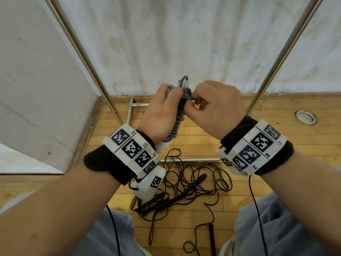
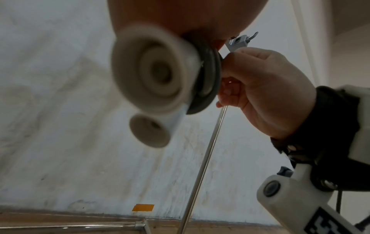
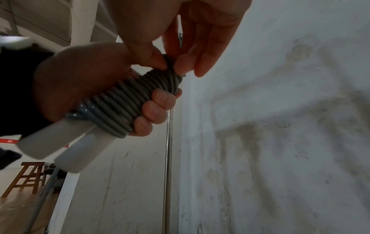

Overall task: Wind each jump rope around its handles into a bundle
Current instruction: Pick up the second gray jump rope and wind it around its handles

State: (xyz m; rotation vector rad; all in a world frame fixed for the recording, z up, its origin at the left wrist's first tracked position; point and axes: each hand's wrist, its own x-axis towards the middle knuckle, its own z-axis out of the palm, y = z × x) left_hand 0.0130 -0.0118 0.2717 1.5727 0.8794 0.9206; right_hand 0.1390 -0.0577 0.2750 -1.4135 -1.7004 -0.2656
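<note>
My left hand [image 1: 160,108] gripped the rope bundle [image 3: 128,104] upright, fingers curled round its coils, while my right hand [image 1: 215,108] pinched the top loop.

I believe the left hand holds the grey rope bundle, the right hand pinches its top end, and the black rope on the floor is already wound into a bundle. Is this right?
Not entirely. The left hand does hold the grey rope bundle and the right hand pinches its top end, but the head view shows the black rope lying loose and tangled on the floor, not wound.
</note>
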